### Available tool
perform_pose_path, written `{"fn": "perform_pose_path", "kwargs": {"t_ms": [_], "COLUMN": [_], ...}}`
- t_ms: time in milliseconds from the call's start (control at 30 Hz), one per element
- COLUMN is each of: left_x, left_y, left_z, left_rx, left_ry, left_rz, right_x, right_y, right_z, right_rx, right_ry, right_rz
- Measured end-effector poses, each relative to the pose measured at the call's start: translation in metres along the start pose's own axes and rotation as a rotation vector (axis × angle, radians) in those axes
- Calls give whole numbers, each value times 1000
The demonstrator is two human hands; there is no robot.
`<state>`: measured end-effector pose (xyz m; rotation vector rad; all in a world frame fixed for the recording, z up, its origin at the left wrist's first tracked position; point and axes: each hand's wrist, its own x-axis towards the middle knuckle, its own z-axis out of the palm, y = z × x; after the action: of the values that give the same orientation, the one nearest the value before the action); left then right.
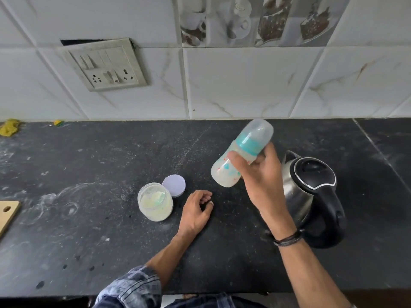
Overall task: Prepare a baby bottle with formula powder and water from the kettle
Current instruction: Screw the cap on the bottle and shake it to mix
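Note:
My right hand (261, 174) grips a baby bottle (224, 174) around its middle and holds it tilted above the black counter (89, 230). The bottle has a teal collar, a clear cap and milky liquid inside. My left hand (195, 207) rests on the counter with its fingers loosely curled, holding nothing. Left of that hand stands an open jar of pale formula powder (155, 203). Its round white lid (174, 185) lies just behind it. A steel kettle (311, 192) with a black lid and handle stands to the right of my right hand.
A wooden board corner (7, 213) shows at the left edge. A yellow cloth (9, 127) lies at the back left by the tiled wall. A switch and socket plate (106, 65) is on the wall. White powder smears mark the counter.

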<state>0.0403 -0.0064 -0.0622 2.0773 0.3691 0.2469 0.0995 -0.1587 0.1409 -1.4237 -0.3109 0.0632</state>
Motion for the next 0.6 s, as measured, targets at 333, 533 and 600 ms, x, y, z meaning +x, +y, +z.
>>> {"fn": "perform_pose_path", "kwargs": {"t_ms": [333,533,600], "left_x": [2,3,4], "left_y": [-2,-3,-3], "left_z": [0,5,5], "left_rx": [-12,-6,-14], "left_ry": [-8,-1,-9], "left_rz": [16,10,16], "right_x": [8,15,6], "right_y": [-3,1,2], "right_z": [-10,-22,-16], "right_rx": [-65,-224,-63], "right_ry": [-2,-148,-53], "right_rz": [11,96,34]}}
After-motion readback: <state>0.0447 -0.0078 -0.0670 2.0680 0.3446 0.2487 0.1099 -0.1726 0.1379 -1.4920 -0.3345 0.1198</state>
